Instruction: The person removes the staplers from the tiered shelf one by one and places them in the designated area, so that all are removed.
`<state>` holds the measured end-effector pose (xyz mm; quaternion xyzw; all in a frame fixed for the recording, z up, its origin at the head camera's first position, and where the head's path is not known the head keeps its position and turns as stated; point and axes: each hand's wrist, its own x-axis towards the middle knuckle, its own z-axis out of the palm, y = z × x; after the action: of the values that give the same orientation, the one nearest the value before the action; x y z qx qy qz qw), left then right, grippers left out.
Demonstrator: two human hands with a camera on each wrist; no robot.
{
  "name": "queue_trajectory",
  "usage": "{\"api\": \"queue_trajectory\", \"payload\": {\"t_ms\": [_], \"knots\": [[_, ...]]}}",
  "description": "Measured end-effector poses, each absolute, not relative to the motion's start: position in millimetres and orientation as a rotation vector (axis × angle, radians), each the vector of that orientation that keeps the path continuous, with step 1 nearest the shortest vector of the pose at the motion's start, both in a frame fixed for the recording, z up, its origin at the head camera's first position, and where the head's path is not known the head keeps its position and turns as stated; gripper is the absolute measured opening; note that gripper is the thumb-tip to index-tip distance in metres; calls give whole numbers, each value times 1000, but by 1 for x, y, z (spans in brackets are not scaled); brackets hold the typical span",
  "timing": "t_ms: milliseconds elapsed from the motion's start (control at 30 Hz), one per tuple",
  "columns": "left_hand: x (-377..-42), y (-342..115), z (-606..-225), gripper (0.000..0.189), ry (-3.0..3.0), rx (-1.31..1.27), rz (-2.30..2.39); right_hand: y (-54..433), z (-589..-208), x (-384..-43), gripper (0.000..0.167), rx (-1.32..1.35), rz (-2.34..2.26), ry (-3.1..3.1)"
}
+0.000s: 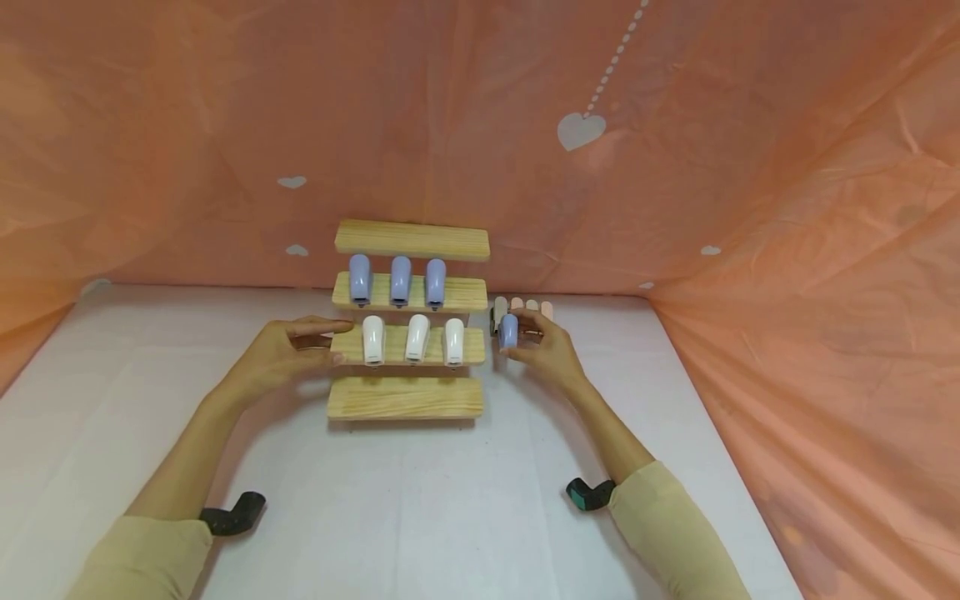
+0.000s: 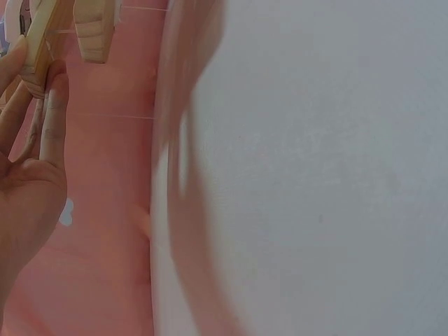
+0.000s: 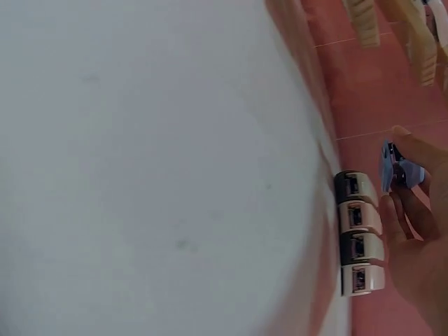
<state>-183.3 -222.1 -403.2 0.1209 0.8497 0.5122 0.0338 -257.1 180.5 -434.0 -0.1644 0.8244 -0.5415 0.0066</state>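
Observation:
A four-tier wooden rack (image 1: pixel 405 400) stands on the white table. My left hand (image 1: pixel 279 354) grips the left end of its second shelf from the bottom, thumb and fingers on either side of the board in the left wrist view. Three white staplers (image 1: pixel 417 337) sit on that shelf. On the shelf above are three lavender-blue staplers (image 1: pixel 401 279). Just right of the rack, my right hand (image 1: pixel 553 354) pinches another lavender-blue stapler (image 1: pixel 508 332) between thumb and fingers. The right wrist view shows this held stapler (image 3: pixel 387 166) above the table, its metal parts visible.
Several small pale staplers (image 3: pixel 358 246) stand in a row behind my right hand, some with dark bases. An orange-pink cloth (image 1: pixel 465 125) with white hearts hangs behind the rack and along the sides. The white tabletop (image 1: pixel 435 508) stretches in front.

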Motion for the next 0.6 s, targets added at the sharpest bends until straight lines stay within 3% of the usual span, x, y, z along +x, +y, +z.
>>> {"api": "queue_trajectory", "payload": {"t_ms": [300,600], "knots": [[-183,-222,-404,49,2609,361,1563,176,-447,-252,64,-338,-1614,2649],[-183,-222,-404,48,2607,392,1586,173,-455,-254,67,-370,-1529,2677]]}}
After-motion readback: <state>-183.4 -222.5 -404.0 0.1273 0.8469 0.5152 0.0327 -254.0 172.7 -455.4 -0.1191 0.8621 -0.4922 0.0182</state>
